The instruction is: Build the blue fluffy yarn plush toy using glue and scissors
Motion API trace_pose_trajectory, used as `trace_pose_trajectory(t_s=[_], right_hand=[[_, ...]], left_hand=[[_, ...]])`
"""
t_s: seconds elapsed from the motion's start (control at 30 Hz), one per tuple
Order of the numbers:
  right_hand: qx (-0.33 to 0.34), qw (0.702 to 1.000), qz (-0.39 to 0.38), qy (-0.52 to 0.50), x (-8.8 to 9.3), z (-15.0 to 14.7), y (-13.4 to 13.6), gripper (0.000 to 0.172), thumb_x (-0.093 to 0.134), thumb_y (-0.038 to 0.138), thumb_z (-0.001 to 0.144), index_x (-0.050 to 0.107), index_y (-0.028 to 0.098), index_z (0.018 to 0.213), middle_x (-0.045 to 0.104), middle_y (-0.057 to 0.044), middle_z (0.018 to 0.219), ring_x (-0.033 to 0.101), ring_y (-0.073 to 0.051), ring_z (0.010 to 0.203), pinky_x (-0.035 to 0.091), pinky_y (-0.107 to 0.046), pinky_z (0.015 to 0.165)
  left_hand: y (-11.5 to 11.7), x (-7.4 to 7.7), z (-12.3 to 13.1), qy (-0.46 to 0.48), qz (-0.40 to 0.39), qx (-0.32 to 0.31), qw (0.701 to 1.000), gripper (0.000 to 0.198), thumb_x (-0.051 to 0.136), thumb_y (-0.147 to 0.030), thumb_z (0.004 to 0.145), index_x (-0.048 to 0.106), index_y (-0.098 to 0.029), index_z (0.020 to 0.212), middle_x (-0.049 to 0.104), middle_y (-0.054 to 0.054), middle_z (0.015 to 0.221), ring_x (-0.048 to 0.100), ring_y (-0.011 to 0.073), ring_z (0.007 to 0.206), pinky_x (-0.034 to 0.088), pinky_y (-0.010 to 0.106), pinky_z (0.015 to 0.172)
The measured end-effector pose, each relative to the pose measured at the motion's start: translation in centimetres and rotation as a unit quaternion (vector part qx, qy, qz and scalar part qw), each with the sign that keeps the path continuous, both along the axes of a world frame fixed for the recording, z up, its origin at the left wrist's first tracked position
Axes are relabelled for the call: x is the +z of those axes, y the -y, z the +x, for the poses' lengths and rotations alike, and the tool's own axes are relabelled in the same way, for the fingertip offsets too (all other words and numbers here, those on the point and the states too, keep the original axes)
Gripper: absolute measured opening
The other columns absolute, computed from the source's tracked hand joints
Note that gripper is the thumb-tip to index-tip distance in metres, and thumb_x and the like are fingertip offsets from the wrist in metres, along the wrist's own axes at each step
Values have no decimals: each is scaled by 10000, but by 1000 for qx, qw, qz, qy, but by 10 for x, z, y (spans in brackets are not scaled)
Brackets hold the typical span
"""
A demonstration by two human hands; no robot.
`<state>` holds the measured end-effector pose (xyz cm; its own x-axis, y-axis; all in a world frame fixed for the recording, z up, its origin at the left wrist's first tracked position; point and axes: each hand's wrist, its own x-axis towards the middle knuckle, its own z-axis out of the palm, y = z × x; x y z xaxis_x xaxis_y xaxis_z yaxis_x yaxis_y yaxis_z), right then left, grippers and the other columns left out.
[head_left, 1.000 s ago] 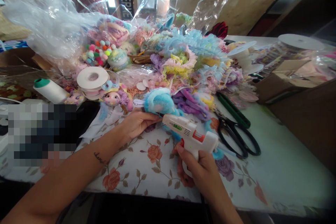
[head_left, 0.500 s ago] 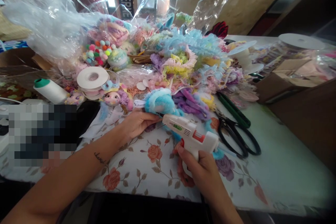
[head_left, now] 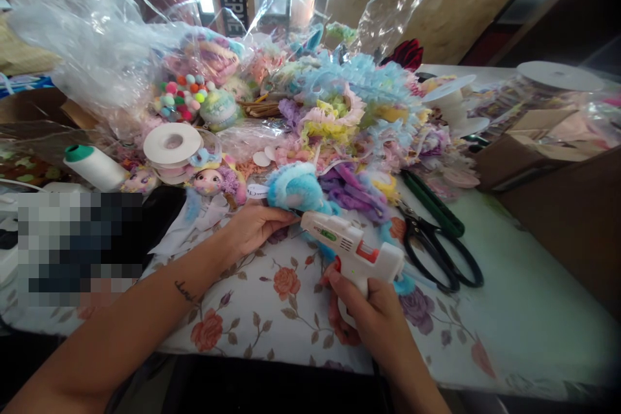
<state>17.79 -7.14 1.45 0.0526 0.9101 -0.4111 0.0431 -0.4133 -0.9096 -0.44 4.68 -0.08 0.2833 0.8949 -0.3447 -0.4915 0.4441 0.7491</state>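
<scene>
My right hand (head_left: 372, 312) is wrapped round the grip of a white glue gun (head_left: 356, 248) with an orange trigger. Its nozzle points left at a fluffy blue-and-white pom-pom piece (head_left: 294, 187). My left hand (head_left: 255, 225) pinches the lower edge of that fluffy piece, holding it on the flowered tablecloth (head_left: 272, 310). The nozzle tip sits right at the spot where my fingers meet the piece.
Black-handled scissors (head_left: 439, 259) and a green-handled tool (head_left: 431, 204) lie right of the glue gun. A heap of pastel ruffled trims (head_left: 349, 103), small doll heads (head_left: 213, 181), a ribbon spool (head_left: 171, 143), a thread cone (head_left: 94, 167) and plastic bags (head_left: 92, 39) crowd the back. Cardboard boxes (head_left: 538, 142) stand at right.
</scene>
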Motion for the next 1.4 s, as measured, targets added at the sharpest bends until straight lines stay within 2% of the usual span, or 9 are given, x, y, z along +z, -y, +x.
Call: trace_pose_trajectory(t_s=[0.23,0.43,0.73,1.0,1.4], right_hand=[[-3,1000,7,-1,1,-1,0,275,641,441,833,587,191,732,545,30,444,448,-94,336,295,-195,347],[2,1000,-2,4,2,-1,-1,284,653,452,824,590,189,735,553,30,455,462,-95,340,301,-193,350],[12,1000,8,-4,2,1,-1,292,641,464,848,597,192,752,560,30,465,471,-106,339,299,-202,347],[3,1000,8,0,0,0,-1,282,653,453,837,595,195,740,555,28,446,452,-103,330,285,-202,340],[-8,1000,10,-8,0,-1,0,301,666,470,831,592,197,728,555,27,447,459,-108,330,293,-205,336]], left_hand=[[-1,-4,0,-16,0,9,1000,295,847,-9,527,788,-94,803,801,81,820,760,239,863,603,362,930],[-1,-5,1,-15,10,6,1000,305,851,-26,526,787,-100,815,801,87,837,760,265,924,592,393,962],[2,1,1,-19,20,-8,1000,262,836,-22,562,800,-115,805,812,72,857,751,214,865,598,343,936],[2,3,1,-27,14,0,1000,259,845,-28,542,800,-120,780,813,68,845,748,209,841,599,342,925],[2,4,2,-21,23,-2,1000,302,849,-29,546,797,-120,829,810,68,880,747,225,909,584,358,948]])
